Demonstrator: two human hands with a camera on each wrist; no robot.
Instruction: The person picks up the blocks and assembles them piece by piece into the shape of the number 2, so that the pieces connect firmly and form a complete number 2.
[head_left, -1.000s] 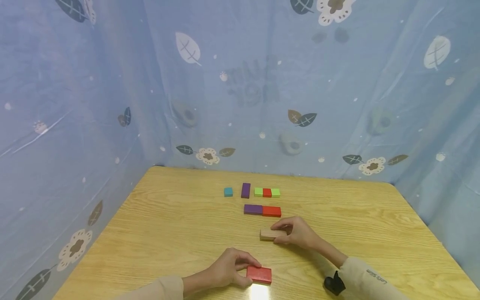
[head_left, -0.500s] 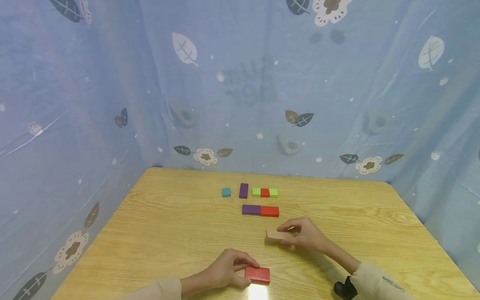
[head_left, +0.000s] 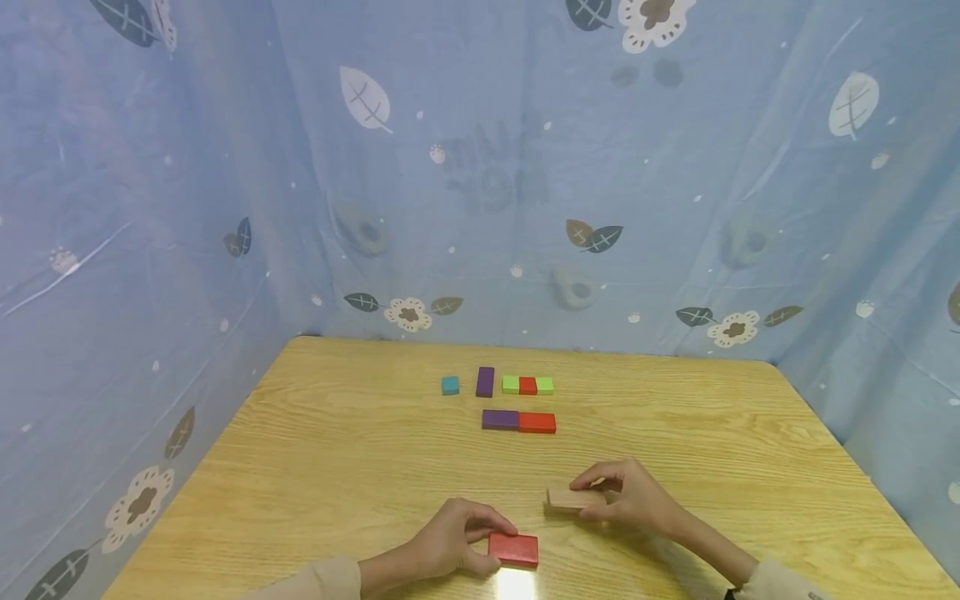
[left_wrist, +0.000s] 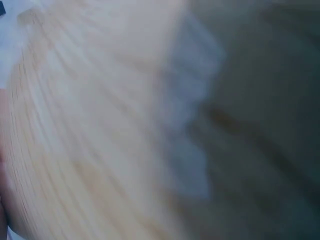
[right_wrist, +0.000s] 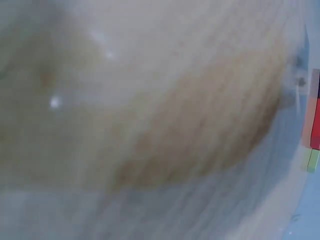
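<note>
Near the table's front, my left hand (head_left: 453,540) pinches the left end of a red rectangular block (head_left: 514,550) between thumb and fingers. Up and to the right of it, my right hand (head_left: 632,500) grips a plain wooden block (head_left: 570,498) by its right end. That block's left end sticks out towards the middle of the table, low over the wood. Both wrist views are mostly blurred and show neither held block.
Behind the hands, a purple block (head_left: 500,419) and a red block (head_left: 537,423) lie end to end. Further back are a blue cube (head_left: 450,386), an upright-lying purple block (head_left: 485,382), and a row of green (head_left: 511,384) and red small cubes. A patterned curtain (head_left: 480,208) borders the table (head_left: 337,450).
My right hand has drawn the wooden block to the right and towards me, away from the purple and red pair. My left hand stays on the red block. The head view shifts slightly.
</note>
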